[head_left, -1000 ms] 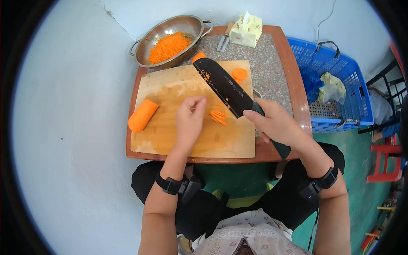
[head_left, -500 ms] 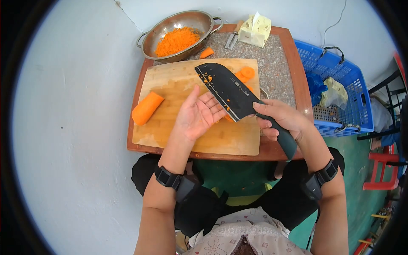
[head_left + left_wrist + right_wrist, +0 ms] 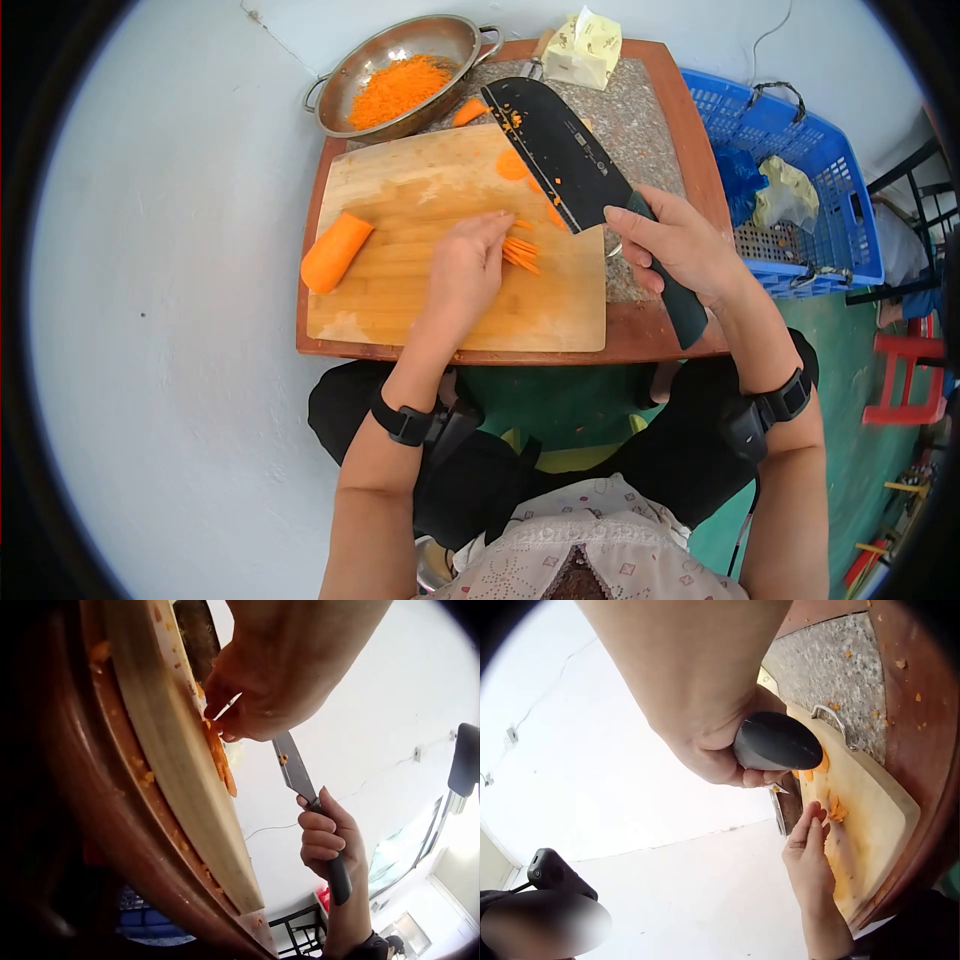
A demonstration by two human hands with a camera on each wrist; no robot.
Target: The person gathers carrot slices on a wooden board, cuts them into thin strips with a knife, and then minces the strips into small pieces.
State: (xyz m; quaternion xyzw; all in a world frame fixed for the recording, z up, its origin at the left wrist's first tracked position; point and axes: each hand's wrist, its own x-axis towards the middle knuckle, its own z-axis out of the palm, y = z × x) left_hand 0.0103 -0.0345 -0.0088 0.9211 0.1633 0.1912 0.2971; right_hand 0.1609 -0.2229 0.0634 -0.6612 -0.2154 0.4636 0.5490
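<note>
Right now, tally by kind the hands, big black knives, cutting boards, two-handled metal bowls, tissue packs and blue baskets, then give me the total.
Hands: 2, left hand and right hand
Knives: 1, big black knife
Boards: 1, cutting board
Bowls: 1, metal bowl
Packs: 1, tissue pack
Baskets: 1, blue basket
Total: 7

The right hand [image 3: 724, 746] grips a smooth, rounded black handle [image 3: 778, 742]. Below it in view, the left hand [image 3: 811, 859] is positioned with its fingertips just beside thin orange carrot strips [image 3: 838, 811] on a flat, pale wooden board [image 3: 885, 817]. Right of the gripping hand: curved silver metal loop [image 3: 829, 714], grey speckled stone panel [image 3: 847, 667], reddish-brown wooden table rim [image 3: 930, 742]
</note>
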